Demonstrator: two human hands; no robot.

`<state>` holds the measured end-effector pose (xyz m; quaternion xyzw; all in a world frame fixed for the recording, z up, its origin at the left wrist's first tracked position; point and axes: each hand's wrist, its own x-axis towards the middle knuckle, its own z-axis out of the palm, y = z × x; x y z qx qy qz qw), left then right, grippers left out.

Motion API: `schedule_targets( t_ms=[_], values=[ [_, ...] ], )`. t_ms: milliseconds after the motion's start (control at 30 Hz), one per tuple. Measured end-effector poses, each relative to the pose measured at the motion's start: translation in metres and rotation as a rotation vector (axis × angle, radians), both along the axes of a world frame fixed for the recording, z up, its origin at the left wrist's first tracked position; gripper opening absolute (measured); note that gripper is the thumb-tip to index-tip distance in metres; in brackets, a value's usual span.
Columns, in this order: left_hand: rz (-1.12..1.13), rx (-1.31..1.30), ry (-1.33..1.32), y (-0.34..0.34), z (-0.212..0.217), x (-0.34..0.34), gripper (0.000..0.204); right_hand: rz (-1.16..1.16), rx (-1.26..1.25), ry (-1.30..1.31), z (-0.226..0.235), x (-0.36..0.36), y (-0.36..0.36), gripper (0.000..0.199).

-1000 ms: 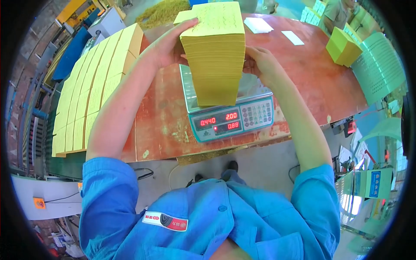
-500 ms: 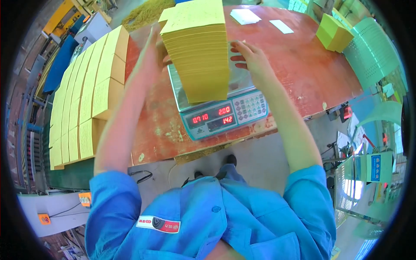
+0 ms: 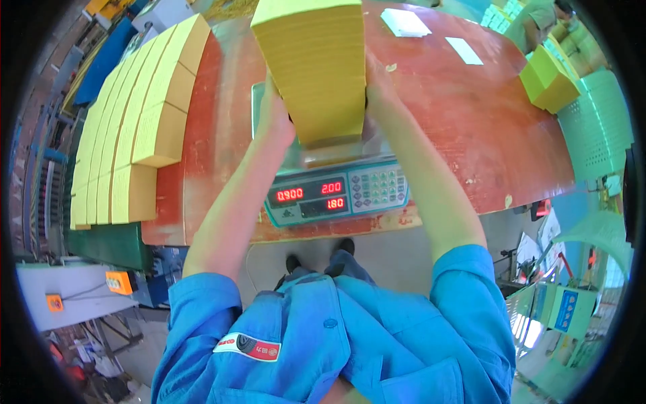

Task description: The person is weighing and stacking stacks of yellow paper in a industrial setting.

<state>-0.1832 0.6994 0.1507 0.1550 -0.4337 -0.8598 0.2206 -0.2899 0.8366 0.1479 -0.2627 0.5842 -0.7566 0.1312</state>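
Observation:
A tall stack of yellow paper sheets [image 3: 316, 81] is upright over the counting scale [image 3: 340, 188], between my two hands. My left hand [image 3: 276, 116] presses on the stack's left side, low down, with its fingers mostly behind it. On the opposite side my right hand [image 3: 378, 86] grips the stack, its fingers also largely hidden. The scale has a pale plate, a keypad and lit red digits. A strip of the plate shows below the stack's near edge; whether the stack is fully off the plate I cannot tell.
Rows of yellow paper stacks [image 3: 145, 114] line the left side of the red table [image 3: 464, 135]. White sheets [image 3: 405, 23] and a white card [image 3: 464, 50] lie at the back. A yellow open box [image 3: 548, 79] stands at the far right, near another person [image 3: 531, 27].
My hands have closed in on both sides of the stack, which looks squarer and nearer to me. The scale's red digits differ. My view has shifted somewhat.

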Motion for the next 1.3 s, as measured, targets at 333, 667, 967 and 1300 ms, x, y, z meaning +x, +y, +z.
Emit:
schedule_targets(
  t_ms=[333, 667, 967, 1300],
  values=[
    [0.691, -1.032, -0.638, -0.169, -0.14, 0.231, 0.052, -0.449, 0.785, 0.357, -0.094, -0.055, 0.216, 0.044],
    [0.478, -1.713, -1.292, -0.133, -0.173, 0.284, 0.059, -0.596, 1.407, 0.887, -0.148, -0.012, 0.313, 0.038],
    [0.457, -1.727, -1.314, -0.135, -0.176, 0.289, 0.06, -0.591, 1.384, 0.861, -0.153, -0.01, 0.321, 0.039],
    [0.474, -1.713, -1.325, -0.138, -0.176, 0.287, 0.06, -0.587, 1.382, 0.859, -0.149, -0.015, 0.312, 0.038]
  ],
)
